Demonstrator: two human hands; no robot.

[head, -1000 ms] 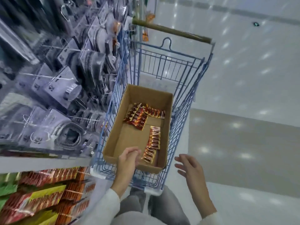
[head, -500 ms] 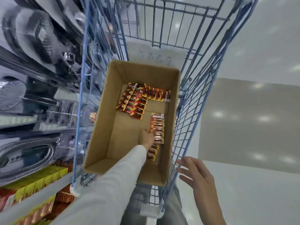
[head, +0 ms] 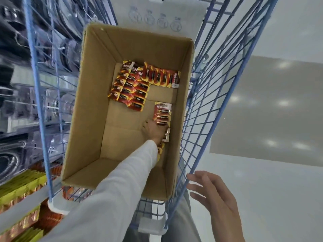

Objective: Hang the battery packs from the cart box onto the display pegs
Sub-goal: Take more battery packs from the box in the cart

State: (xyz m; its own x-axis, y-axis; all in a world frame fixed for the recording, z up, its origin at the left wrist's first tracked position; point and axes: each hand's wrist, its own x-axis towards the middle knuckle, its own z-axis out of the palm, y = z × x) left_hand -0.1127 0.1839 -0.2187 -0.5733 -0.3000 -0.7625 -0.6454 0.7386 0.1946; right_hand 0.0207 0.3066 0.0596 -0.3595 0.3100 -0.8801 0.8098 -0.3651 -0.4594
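Nearest me, my right grip [head: 215, 196] hangs spread and holding nothing, fingers apart, just beside the near corner of the blue wire cart [head: 199, 130]; whether a fingertip touches the wire I cannot tell. My white sleeve [head: 111, 198] runs over the near wall of the cardboard box [head: 90, 119] that sits in the cart, and at its end my left grip [head: 153, 131] is down on the box floor, against the right wall. It lies on top of a row of battery packs [head: 162, 111] laid overlapping along that wall. I see only the back of the grip, so I cannot tell whether the fingers have closed on a pack or merely rest on it

Beyond, at the far end of the box, a larger cluster of packs [head: 132, 89] lies in two overlapping columns, with a fanned row [head: 160, 77] beside it

I judge these packs light and thin: a stiff card back with a slick clear blister, the cells giving a little weight low down. Overlapped as they are, lifting one may drag its neighbours, so I would slide a fingertip under a card edge and pinch the card rather than the smooth blister, leaving the top free for the peg

Left of the cart, blurred hanging goods [head: 57, 46] fill the display
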